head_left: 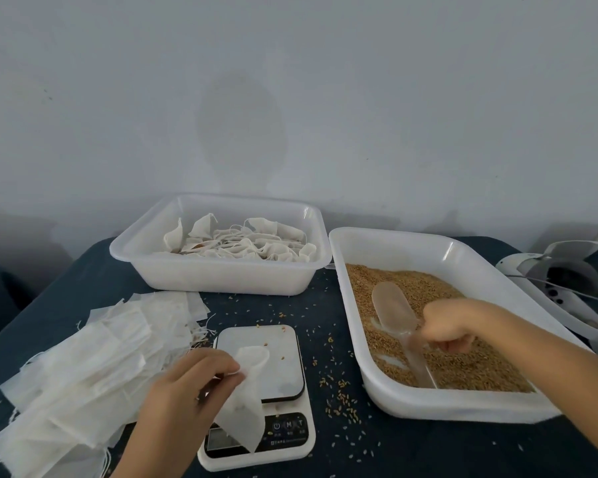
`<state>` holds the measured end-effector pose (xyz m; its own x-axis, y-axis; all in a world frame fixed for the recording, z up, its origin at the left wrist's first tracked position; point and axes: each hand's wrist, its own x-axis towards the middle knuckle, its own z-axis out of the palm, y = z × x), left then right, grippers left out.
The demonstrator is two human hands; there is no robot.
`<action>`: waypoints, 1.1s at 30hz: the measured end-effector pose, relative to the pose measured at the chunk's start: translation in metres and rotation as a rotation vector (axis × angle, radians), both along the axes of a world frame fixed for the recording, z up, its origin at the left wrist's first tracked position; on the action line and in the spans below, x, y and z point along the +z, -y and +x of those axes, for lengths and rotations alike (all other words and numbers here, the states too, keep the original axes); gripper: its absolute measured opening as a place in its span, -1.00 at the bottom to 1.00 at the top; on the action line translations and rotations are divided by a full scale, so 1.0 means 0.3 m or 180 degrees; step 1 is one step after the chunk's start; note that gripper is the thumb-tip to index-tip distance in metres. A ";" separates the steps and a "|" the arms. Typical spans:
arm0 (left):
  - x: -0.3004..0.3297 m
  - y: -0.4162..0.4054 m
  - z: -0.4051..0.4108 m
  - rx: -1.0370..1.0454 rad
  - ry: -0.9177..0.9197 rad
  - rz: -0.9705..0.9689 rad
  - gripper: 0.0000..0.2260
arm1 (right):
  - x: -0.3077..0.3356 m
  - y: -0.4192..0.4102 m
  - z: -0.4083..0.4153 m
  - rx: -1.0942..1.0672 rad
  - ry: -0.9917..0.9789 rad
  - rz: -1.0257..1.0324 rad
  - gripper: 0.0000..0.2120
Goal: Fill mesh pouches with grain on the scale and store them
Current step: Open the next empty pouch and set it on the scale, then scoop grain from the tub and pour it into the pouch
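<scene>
The scale (258, 401) carries three button marks on its black front panel: a power sign, "M" and "T". The small print beneath them is unreadable.

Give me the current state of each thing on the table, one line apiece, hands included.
left hand: pinching an empty pouch
pouch: limp, unfilled, draped over the scale
scale: platform bare but for stray grains; display hidden by the pouch
right hand: gripping the scoop handle
scoop: in the grain tray, bowl looks empty
grain tray: partly full
rear tray: holds filled pouches
empty pouch stack: loose, at left
</scene>
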<state>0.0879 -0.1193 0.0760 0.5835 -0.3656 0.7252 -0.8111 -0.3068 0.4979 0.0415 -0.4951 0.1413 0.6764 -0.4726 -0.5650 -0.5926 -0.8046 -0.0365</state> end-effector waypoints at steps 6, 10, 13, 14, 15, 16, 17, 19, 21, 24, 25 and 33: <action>-0.009 0.002 -0.001 0.0065 0.0041 0.0093 -0.93 | -0.083 -0.043 0.013 -0.0083 -0.0042 0.0176 -0.54; -0.009 -0.008 0.002 0.0082 0.0079 0.0093 -0.93 | -0.076 -0.045 0.018 -0.0044 0.0165 0.0207 -0.71; -0.015 -0.020 0.006 0.0078 0.0063 0.0077 -0.94 | -0.045 0.000 0.017 -0.0143 0.0523 0.0313 -0.79; -0.016 -0.023 0.007 0.0084 0.0053 0.0100 -0.94 | -0.035 0.021 0.013 -0.0261 0.0659 0.0433 -0.80; -0.018 -0.024 0.008 0.0089 0.0052 0.0115 -0.94 | -0.025 0.046 0.008 -0.0328 0.0786 0.0511 -0.82; -0.019 -0.023 0.009 0.0102 0.0048 0.0116 -0.94 | -0.013 0.071 0.000 -0.0364 0.0905 0.0570 -0.84; -0.020 -0.021 0.011 0.0100 0.0043 0.0095 -0.94 | -0.001 0.100 -0.009 -0.0376 0.1020 0.0631 -0.85; -0.020 -0.012 0.013 0.0083 0.0013 0.0035 -0.94 | 0.024 0.157 -0.029 -0.0399 0.1139 0.0674 -0.86; -0.022 -0.005 0.015 0.0088 0.0017 0.0033 -0.96 | 0.036 0.205 -0.050 -0.0478 0.1103 0.0637 -0.85; -0.014 0.011 0.014 0.0033 0.0007 0.0060 -0.91 | 0.022 0.244 -0.069 -0.0344 0.0854 0.0340 -0.82; -0.011 0.018 0.014 0.0009 0.0018 0.0059 -0.95 | 0.013 0.251 -0.070 -0.0257 0.0783 0.0255 -0.81; 0.069 0.133 0.068 -0.0289 -0.0006 0.0089 -0.95 | 0.010 0.220 -0.040 0.0115 0.0474 -0.0004 -0.71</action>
<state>0.1084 -0.1591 0.0968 0.5483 -0.4372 0.7129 -0.8353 -0.2460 0.4916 0.0294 -0.5612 0.1442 0.7693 -0.4469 -0.4566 -0.5513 -0.8255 -0.1208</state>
